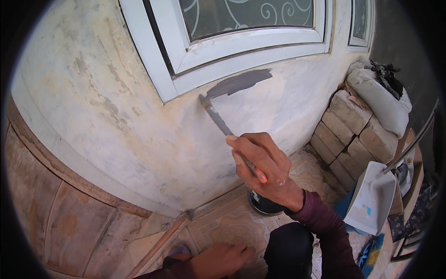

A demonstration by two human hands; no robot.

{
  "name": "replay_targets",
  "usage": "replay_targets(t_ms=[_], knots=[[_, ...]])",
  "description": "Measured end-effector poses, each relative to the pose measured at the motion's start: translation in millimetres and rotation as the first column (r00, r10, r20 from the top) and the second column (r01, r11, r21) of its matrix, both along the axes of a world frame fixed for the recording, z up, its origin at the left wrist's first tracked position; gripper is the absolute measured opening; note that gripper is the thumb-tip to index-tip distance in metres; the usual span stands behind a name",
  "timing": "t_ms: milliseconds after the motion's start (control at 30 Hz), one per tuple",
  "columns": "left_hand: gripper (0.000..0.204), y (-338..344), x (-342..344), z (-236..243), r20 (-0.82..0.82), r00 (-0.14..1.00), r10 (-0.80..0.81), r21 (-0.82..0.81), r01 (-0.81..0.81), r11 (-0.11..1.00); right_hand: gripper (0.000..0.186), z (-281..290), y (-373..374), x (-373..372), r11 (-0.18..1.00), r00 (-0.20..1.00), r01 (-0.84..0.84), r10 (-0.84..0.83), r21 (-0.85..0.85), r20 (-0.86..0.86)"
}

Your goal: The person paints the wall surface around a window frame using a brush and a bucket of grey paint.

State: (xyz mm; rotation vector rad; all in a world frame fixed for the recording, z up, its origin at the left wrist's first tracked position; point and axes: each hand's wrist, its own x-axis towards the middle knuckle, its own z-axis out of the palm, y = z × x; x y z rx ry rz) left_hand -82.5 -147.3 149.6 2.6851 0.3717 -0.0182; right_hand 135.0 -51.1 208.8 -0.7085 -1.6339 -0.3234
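Note:
My right hand (265, 162) is closed around a paintbrush (218, 118) with a grey handle and an orange-red end. The bristle end touches the pale plastered wall (176, 139), just below the white window frame (251, 58). It meets the left end of a wet-looking dark grey paint patch (241, 83) under the frame. Low in the view, my left hand (223, 259) hangs beside my knee with its fingers loosely extended, holding nothing visible. A dark round container (265, 207) stands on the floor, partly hidden by my right hand and wrist.
Stacked grey blocks (346, 125) with a white sack (378, 93) on top stand against the wall at right. A white dustpan (374, 197) is nearer, beside a cardboard box (413, 179). A wooden panel (60, 218) fills the lower left, and a reddish rod (158, 246) slants over the tiles.

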Motion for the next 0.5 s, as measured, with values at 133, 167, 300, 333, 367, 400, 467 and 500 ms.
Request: replay_targets(t_ms=[133, 167, 300, 333, 367, 400, 467, 500], knots=[[0.028, 13.7, 1.5, -5.5, -0.01, 0.998, -0.056, -0.082, 0.055, 0.995, 0.039, 17.4, -6.6, 0.3, 0.969, 0.981, -0.181, 0.165, -0.169, -0.106], [0.028, 19.1, -1.0, -8.4, -0.025, 0.998, -0.065, -0.102, 0.062, 0.993, 0.037, 20.9, -5.8, 5.2, 0.946, 0.966, -0.234, 0.199, -0.225, -0.165], [0.028, 38.5, -13.6, -28.3, -0.052, 0.998, -0.028, -0.121, 0.022, 0.992, 0.024, 30.0, 4.9, 41.5, 0.829, 0.872, -0.379, 0.17, -0.412, -0.459], [0.028, 41.8, -13.2, -31.7, -0.046, 0.999, -0.015, -0.115, 0.009, 0.993, 0.024, 32.4, 4.6, 57.1, 0.818, 0.84, -0.381, 0.112, -0.431, -0.53], [0.028, 42.9, -11.3, -30.7, -0.063, 0.997, -0.047, -0.112, 0.04, 0.993, 0.024, 33.1, 5.5, 73.0, 0.858, 0.833, -0.35, 0.102, -0.376, -0.543], [0.029, 42.5, -9.5, -27.2, -0.082, 0.995, -0.062, -0.112, 0.053, 0.992, 0.025, 36.7, 5.2, 85.1, 0.873, 0.821, -0.323, 0.066, -0.366, -0.567], [0.029, 40.2, -9.8, -24.5, -0.084, 0.993, -0.086, -0.129, 0.075, 0.989, 0.025, 43.9, 11.5, 103.8, 0.91, 0.842, -0.227, 0.005, -0.346, -0.54], [0.029, 37.3, -7.4, -26.0, -0.054, 0.992, -0.113, -0.159, 0.103, 0.982, 0.025, 42.9, 10.1, 106.1, 0.934, 0.853, -0.15, -0.044, -0.324, -0.521]])
